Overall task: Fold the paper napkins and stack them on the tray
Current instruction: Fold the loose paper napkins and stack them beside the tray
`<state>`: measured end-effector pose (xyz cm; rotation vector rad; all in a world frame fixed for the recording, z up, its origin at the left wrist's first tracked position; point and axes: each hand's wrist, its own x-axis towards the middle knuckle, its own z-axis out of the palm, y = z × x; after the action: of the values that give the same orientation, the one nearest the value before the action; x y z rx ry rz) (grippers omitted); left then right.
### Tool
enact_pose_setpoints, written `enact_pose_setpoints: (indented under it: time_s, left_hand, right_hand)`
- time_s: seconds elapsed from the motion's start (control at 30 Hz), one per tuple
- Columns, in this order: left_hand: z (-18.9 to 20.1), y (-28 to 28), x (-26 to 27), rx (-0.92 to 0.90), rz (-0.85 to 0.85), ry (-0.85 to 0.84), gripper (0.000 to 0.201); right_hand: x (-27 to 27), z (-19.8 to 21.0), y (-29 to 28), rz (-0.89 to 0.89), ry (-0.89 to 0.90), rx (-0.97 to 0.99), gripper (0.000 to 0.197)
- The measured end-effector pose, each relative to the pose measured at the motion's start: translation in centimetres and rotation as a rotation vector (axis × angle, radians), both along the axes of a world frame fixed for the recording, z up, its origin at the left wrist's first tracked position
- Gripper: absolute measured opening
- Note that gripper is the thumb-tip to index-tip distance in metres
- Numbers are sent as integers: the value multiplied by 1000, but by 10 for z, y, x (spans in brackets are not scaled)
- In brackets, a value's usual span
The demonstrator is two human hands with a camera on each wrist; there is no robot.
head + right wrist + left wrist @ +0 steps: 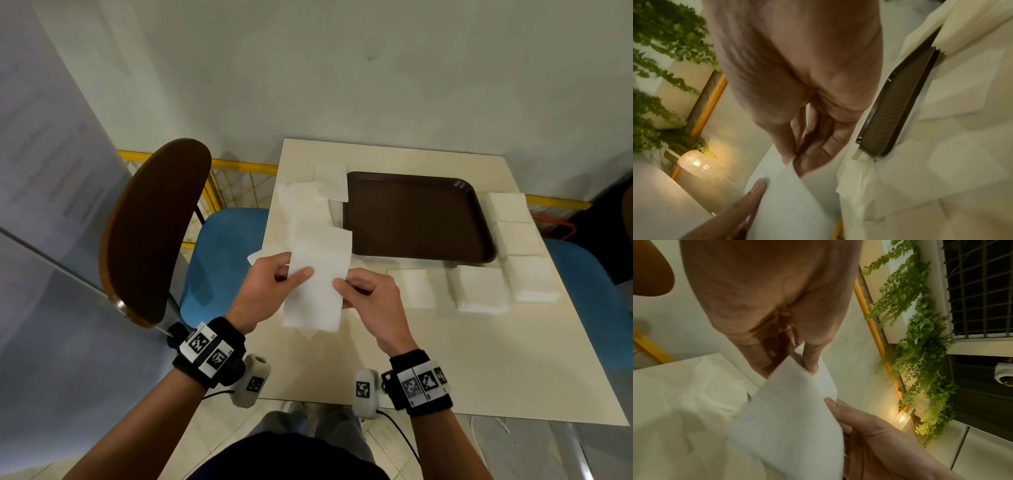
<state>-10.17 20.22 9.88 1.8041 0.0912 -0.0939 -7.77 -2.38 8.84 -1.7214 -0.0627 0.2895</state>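
A white paper napkin (317, 287) is held up over the table's near left part, hanging as a long strip. My left hand (270, 284) pinches its left edge between thumb and fingers, and my right hand (368, 301) pinches its right edge. The left wrist view shows the napkin (789, 418) under my left thumb, with the right hand's fingers (857, 418) on its far side. The same napkin (785, 194) appears in the right wrist view, pinched by my right fingers. The dark brown tray (416, 216) lies beyond, bare.
Loose unfolded napkins (308, 205) lie left of the tray. Folded napkin piles (513, 240) sit along its right side, with more (479, 289) in front of it. A brown-backed chair (150, 233) with a blue seat stands at the table's left.
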Motion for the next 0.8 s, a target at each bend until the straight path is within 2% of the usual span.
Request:
enact_pose_setpoints:
  time_s: [0.1, 0.13, 0.2, 0.27, 0.37, 0.47, 0.6, 0.8]
  left_hand:
    - [8, 4, 5, 26, -45, 2, 34]
    - [9, 6, 8, 51, -47, -11, 46]
    - [18, 7, 11, 46, -44, -59, 57]
    - [32, 4, 11, -22, -72, -104, 57]
    - [53, 1, 12, -149, -86, -101, 24]
    - [62, -1, 13, -300, -108, -76, 43]
    - [70, -6, 15, -450, -55, -34, 46]
    - [73, -16, 17, -484, 15, -63, 47]
  right_hand:
    - [4, 12, 3, -93, -27, 118, 16]
    - [7, 16, 2, -92, -39, 147, 18]
    - [12, 22, 0, -63, -66, 199, 15]
    - [17, 28, -2, -44, -103, 255, 13]
    - [23, 35, -5, -29, -153, 320, 23]
    - [28, 40, -9, -13, -212, 345, 35]
    - [30, 44, -10, -44, -222, 383, 40]
    - [32, 49, -9, -75, -257, 381, 43]
